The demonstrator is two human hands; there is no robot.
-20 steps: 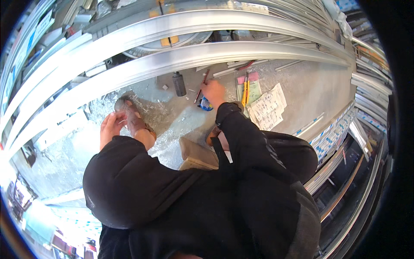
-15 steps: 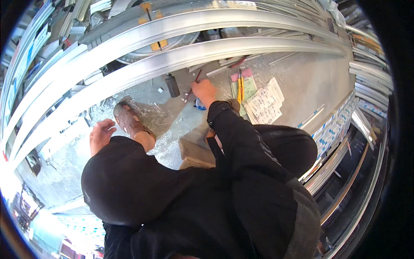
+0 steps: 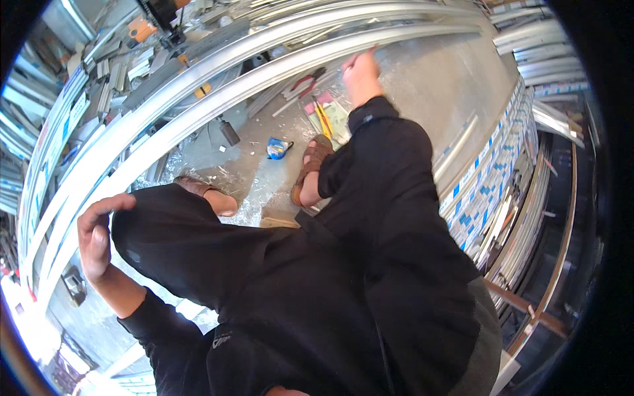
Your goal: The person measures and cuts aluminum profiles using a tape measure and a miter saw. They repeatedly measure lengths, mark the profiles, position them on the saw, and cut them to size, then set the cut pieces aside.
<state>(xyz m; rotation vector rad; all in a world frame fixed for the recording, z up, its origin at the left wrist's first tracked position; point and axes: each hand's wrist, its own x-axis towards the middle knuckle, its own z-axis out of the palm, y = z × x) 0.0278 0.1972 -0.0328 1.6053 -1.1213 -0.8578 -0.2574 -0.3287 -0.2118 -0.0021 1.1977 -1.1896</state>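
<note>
My right hand [image 3: 362,74] is stretched far forward, at the near edge of a long silvery metal profile [image 3: 297,58]. Its fingers are closed in a pinch, and a thin dark-red stick [image 3: 374,47] seems to poke out of them. My left hand [image 3: 99,237] is raised beside my left knee, close to the left part of the profile. Thumb and fingers are apart and hold nothing. On the floor between my feet and the profile lie a blue tape measure [image 3: 277,148] and a small black bottle [image 3: 229,133].
A yellow utility knife [image 3: 322,119] lies on a green and pink pad [image 3: 338,117], with red-handled pliers [image 3: 304,86] beyond. A second long profile [image 3: 218,63] runs behind the first. Stacked profiles [image 3: 545,56] stand at the right, and cut pieces [image 3: 139,69] litter the far left.
My right hand has moved from the floor forward and right to the profile. My left hand has moved left and its fingers have spread. The tape measure shows fully now; the view has shifted.
</note>
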